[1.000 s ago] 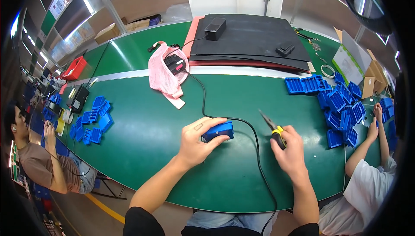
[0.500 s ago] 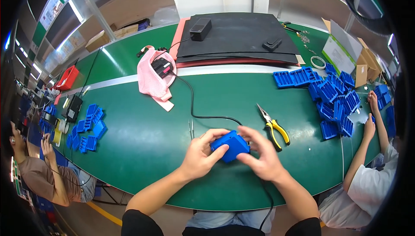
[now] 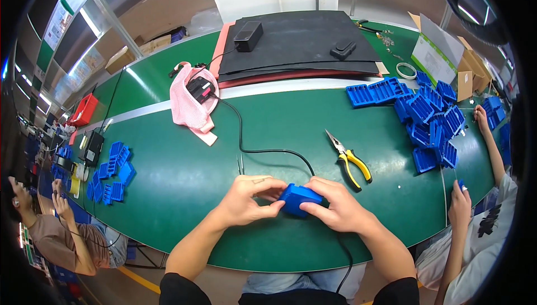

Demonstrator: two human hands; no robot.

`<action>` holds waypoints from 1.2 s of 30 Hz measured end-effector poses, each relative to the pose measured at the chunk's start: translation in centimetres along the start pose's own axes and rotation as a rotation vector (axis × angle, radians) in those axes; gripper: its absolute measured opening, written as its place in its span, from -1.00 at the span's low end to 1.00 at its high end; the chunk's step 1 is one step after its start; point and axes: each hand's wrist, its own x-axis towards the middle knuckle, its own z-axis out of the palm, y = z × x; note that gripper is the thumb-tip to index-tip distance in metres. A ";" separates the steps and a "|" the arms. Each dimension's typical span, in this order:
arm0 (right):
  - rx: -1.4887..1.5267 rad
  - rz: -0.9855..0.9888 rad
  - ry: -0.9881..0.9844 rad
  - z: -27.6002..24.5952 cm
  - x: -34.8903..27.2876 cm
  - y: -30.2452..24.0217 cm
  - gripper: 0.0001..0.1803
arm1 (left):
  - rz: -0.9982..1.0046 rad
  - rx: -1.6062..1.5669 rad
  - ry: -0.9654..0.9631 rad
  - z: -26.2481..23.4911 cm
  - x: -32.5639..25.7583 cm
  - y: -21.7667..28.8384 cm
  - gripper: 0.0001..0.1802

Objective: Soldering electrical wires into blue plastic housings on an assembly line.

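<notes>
Both of my hands hold a small blue plastic housing [image 3: 297,198] just above the green table [image 3: 184,176], near its front edge. My left hand [image 3: 250,199] grips its left side and my right hand [image 3: 334,207] grips its right side. A black cable [image 3: 263,149] runs from the housing across the table to a black box [image 3: 200,89] lying on a pink cloth [image 3: 188,108]. Yellow-handled pliers [image 3: 349,159] lie on the table just right of my hands, touching nothing. Metal tweezers [image 3: 240,164] lie just beyond my left hand.
A pile of blue plastic housings [image 3: 428,117] lies at the right, where another person's hands [image 3: 481,119] work. More blue parts [image 3: 112,172] lie at the left by a second person [image 3: 56,232]. Black mats [image 3: 302,42], a tape roll [image 3: 406,71] and cardboard boxes [image 3: 442,53] sit at the back.
A second ago my right hand held the pliers and only my left was on the blue housing. The pliers now lie on the table and both hands grip the housing.
</notes>
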 end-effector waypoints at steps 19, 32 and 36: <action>0.009 0.032 0.135 0.0 0.1 0.8 -0.75 | 0.064 0.259 0.055 1.2 0.0 -0.5 -0.57; 0.132 0.060 -0.155 -1.3 -0.1 1.1 -0.74 | -0.229 -0.234 -0.293 -0.6 -0.1 -0.1 -0.68; 0.224 0.073 -0.049 -1.2 -0.2 0.6 -0.75 | -0.314 -0.363 -0.196 0.0 -0.1 -0.5 -0.57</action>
